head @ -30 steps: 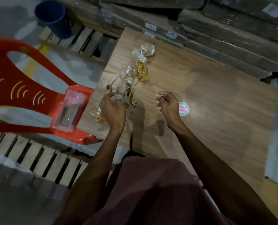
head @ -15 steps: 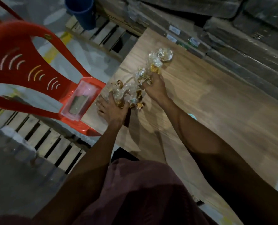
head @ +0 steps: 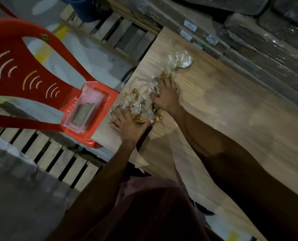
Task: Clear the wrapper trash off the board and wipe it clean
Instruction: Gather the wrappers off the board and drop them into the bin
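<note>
While flattened open, both hands (head: 150, 112) press the wrappers (head: 141, 103).

Wrappers (head: 141, 103) heaped on tabletop (head: 231, 115) near its left edge, strung toward far edge. Left hand (head: 129, 124) flat on near end of heap, right hand (head: 165, 94) on heap just beyond it, hands flanking bulk of pile. Loose clump (head: 179, 60) farther back, beyond right hand. Chair (head: 31, 79) left of tabletop, seat touching its edge. Tray (head: 90, 96) on seat, block (head: 83, 113) in tray. Pallet (head: 57, 162) on floor under chair. Bucket (head: 83, 7) far left on another pallet (head: 120, 35). Wrapped stacks (head: 258, 40) behind tabletop.
</note>
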Action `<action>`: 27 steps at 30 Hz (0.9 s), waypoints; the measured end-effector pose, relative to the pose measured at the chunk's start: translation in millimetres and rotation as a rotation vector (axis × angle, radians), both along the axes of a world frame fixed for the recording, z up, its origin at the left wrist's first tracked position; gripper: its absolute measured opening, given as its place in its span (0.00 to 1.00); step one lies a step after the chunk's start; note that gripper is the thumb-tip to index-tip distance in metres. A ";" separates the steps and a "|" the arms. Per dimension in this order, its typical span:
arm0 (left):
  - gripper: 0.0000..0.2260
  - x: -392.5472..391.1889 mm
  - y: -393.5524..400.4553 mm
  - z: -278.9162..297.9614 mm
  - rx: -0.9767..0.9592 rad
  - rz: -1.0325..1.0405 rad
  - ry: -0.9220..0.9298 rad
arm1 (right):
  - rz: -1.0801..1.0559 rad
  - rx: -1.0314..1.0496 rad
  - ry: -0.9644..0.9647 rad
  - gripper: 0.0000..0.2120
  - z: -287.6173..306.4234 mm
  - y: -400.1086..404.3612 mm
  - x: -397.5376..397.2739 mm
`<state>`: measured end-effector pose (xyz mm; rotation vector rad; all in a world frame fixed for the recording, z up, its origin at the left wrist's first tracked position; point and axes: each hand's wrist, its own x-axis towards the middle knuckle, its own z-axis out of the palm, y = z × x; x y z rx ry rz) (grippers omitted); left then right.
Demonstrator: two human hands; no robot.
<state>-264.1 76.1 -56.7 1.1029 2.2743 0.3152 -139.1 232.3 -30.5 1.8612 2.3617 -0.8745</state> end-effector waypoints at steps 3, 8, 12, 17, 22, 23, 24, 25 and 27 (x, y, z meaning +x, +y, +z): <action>0.56 -4.7 7.4 -0.7 -0.003 -0.059 0.003 | -0.081 0.020 0.061 0.30 2.6 -18.2 -0.4; 0.55 -11.8 9.6 -5.7 0.027 -0.191 0.016 | -0.123 -0.049 0.237 0.24 13.9 -47.3 6.2; 0.52 -20.3 8.7 -8.2 0.092 -0.273 0.028 | -0.149 -0.020 0.300 0.23 31.1 -53.9 17.3; 0.49 -29.4 16.3 -5.8 0.092 -0.412 0.047 | -0.284 0.258 0.286 0.29 46.8 -52.4 37.0; 0.38 -28.5 31.8 2.8 0.107 -0.518 0.112 | -0.387 0.358 0.150 0.25 36.6 -42.0 41.6; 0.38 -28.6 34.4 2.3 0.131 -0.532 0.105 | -0.435 0.331 0.189 0.23 33.9 -40.0 40.4; 0.39 -28.9 36.1 2.2 0.152 -0.545 0.099 | -0.477 0.286 0.237 0.22 28.4 -38.4 39.5; 0.40 -29.3 37.3 1.8 0.163 -0.557 0.090 | -0.502 0.220 0.286 0.23 22.6 -37.5 38.8; 0.43 -29.0 38.3 0.1 0.154 -0.580 0.044 | -0.504 0.039 0.376 0.25 8.6 -42.7 35.7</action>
